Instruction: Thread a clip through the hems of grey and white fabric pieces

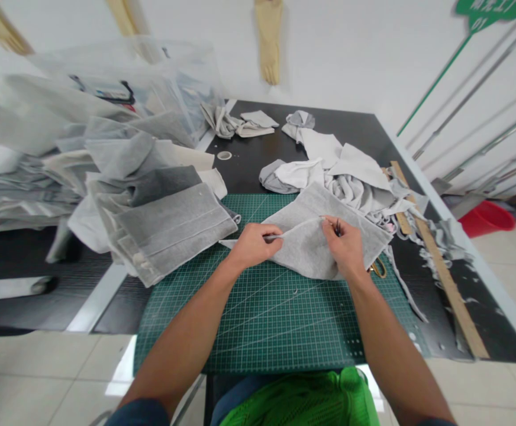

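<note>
A light grey piece of fabric (315, 251) lies over the cutting mat (284, 331), with a raised seam or fold running across it. My left hand (254, 244) is closed on the left end of that fold, thumb and fingers pinching the cloth. On the other side, my right hand (343, 244) pinches the fold between thumb and fingertips. A small dark pointed object (338, 227) shows among the right fingers; its kind cannot be made out. Just beside the right wrist, a gold-coloured scissor handle (379, 268) peeks from under the cloth.
Stacked grey fabric pieces (173, 219) rise at the left. Crumpled pale cloth (347, 171) and scraps lie at the back right, beside a long wooden ruler (453, 290). A tape roll (224, 155) sits behind the mat. A clear plastic bin (196, 77) stands at the back left.
</note>
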Demonstrator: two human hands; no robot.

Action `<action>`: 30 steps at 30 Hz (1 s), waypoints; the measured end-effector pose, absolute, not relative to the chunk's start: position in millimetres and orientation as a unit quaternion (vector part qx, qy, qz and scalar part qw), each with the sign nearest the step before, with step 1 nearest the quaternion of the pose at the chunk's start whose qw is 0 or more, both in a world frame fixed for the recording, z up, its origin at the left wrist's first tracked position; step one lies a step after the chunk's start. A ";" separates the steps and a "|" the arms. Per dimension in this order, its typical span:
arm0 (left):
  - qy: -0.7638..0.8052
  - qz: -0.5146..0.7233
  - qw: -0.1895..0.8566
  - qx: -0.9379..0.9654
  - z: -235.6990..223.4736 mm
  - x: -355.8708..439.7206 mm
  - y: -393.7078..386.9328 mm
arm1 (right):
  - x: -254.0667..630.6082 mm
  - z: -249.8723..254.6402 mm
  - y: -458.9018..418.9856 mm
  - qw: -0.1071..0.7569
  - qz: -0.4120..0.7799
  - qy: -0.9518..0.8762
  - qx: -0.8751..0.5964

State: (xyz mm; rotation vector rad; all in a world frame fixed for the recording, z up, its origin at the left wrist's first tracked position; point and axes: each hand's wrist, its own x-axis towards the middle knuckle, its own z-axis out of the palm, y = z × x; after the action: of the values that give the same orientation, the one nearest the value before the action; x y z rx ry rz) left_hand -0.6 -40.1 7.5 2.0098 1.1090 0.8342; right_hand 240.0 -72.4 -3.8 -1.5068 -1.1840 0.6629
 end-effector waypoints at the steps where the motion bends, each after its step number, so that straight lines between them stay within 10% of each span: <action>1: 0.428 0.325 0.342 0.771 7.6 -0.8 -40.0 | 240.9 -4.7 -72.4 0.534 0.290 -0.488 -0.627; 12: 0.423 0.330 0.334 0.775 5.4 0.2 -40.6 | 239.7 -0.3 -74.9 0.554 0.310 -0.484 -0.603; 30: 0.447 0.345 0.343 0.751 6.0 -1.4 -35.1 | 244.2 -3.8 -72.6 0.449 -0.024 -0.645 -0.619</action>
State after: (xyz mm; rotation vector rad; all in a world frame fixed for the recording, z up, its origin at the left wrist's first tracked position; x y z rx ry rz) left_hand -1.4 -35.1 6.0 1.9513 1.1606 0.8970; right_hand 244.2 -72.6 -3.8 -1.5303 -1.5948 -0.0595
